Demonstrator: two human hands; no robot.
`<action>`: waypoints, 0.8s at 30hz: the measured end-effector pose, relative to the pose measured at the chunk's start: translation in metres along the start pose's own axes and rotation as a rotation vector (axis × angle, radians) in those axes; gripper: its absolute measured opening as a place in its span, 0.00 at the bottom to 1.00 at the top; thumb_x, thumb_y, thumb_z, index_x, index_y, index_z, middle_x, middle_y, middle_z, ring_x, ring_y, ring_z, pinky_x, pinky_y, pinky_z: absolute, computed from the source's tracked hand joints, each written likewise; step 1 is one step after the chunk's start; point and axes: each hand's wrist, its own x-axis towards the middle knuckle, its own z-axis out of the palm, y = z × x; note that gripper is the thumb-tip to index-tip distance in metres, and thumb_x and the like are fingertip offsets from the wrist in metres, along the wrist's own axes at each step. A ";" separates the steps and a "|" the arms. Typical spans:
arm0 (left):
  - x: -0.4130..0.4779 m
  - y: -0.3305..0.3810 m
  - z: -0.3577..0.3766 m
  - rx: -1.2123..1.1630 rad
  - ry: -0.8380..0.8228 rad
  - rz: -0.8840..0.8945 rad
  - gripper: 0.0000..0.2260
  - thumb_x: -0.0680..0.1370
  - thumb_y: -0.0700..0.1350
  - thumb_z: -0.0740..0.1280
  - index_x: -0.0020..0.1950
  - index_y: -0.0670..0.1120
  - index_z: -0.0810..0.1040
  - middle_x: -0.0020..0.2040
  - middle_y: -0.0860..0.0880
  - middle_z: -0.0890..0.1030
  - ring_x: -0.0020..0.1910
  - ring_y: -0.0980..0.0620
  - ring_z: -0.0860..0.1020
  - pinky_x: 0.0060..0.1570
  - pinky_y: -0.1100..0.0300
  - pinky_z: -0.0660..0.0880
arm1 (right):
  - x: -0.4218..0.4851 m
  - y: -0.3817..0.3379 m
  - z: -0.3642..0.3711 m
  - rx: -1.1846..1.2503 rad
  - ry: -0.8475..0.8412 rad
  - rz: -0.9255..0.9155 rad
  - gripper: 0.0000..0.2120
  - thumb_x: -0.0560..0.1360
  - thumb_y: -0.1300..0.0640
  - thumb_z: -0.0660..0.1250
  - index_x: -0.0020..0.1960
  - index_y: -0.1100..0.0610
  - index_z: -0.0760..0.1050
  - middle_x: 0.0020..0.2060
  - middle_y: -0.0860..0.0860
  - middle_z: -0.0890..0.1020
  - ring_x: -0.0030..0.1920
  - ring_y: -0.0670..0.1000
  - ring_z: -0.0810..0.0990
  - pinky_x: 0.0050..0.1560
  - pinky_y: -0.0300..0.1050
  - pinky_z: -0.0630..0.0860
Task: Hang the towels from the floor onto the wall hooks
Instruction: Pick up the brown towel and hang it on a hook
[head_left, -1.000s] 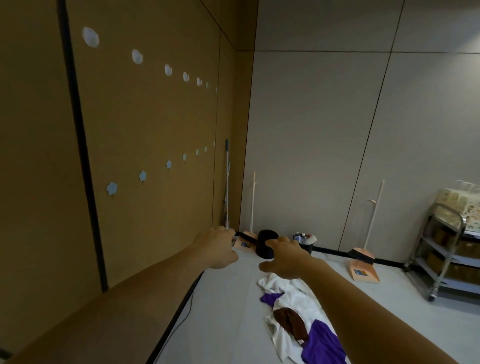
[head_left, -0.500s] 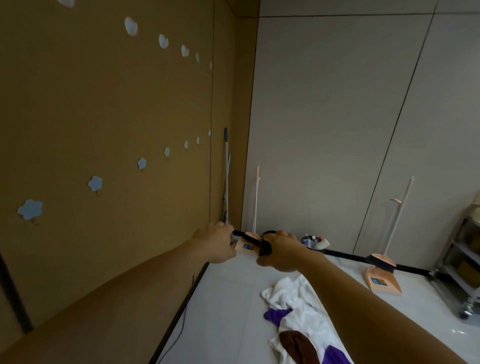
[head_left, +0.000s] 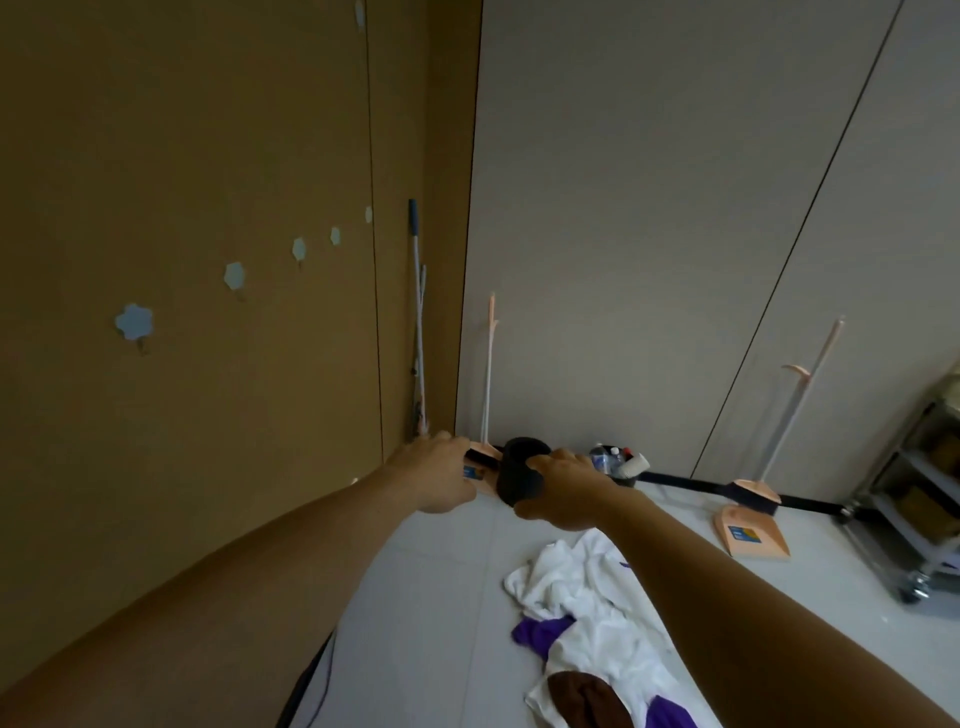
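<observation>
1. Brown wall (head_left: 208, 130) fills the left of frame, its flower hooks (head_left: 134, 322) bare; towels (head_left: 587, 592) lie heaped on the floor (head_left: 415, 623), lower right.
2. Your left hand (head_left: 441, 478) and right hand (head_left: 563, 491) reach out mid-frame, fingers loosely curled, holding nothing.
3. Go down to the pile, pinch one towel by an edge, lift it clear.
4. Then drape it over the nearest hook, mid-left.

You face brown panelled wall (head_left: 208, 130) left, grey wall (head_left: 649, 208) ahead. Pale tiled floor (head_left: 441, 623). Mop (head_left: 418, 312) in corner, dustpan (head_left: 753, 535) at wall foot, metal cart (head_left: 914, 499) right.
</observation>
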 end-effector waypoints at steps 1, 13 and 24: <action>0.017 -0.008 0.001 -0.014 -0.003 0.006 0.20 0.74 0.53 0.65 0.64 0.49 0.69 0.61 0.47 0.72 0.57 0.45 0.72 0.50 0.52 0.73 | 0.015 0.001 -0.001 -0.005 -0.005 0.015 0.36 0.73 0.39 0.67 0.75 0.48 0.58 0.68 0.57 0.66 0.67 0.61 0.65 0.65 0.55 0.66; 0.176 -0.029 0.061 -0.018 -0.206 0.095 0.23 0.74 0.55 0.64 0.67 0.49 0.68 0.64 0.45 0.72 0.58 0.44 0.73 0.54 0.47 0.75 | 0.149 0.058 0.027 0.086 -0.083 0.129 0.33 0.73 0.38 0.67 0.73 0.52 0.64 0.69 0.58 0.68 0.67 0.61 0.68 0.63 0.52 0.68; 0.299 0.027 0.193 0.077 -0.468 0.103 0.29 0.75 0.56 0.64 0.73 0.49 0.61 0.70 0.45 0.67 0.66 0.43 0.68 0.59 0.48 0.71 | 0.218 0.194 0.110 0.191 -0.320 0.280 0.34 0.76 0.40 0.64 0.75 0.53 0.60 0.71 0.59 0.66 0.69 0.61 0.67 0.66 0.52 0.66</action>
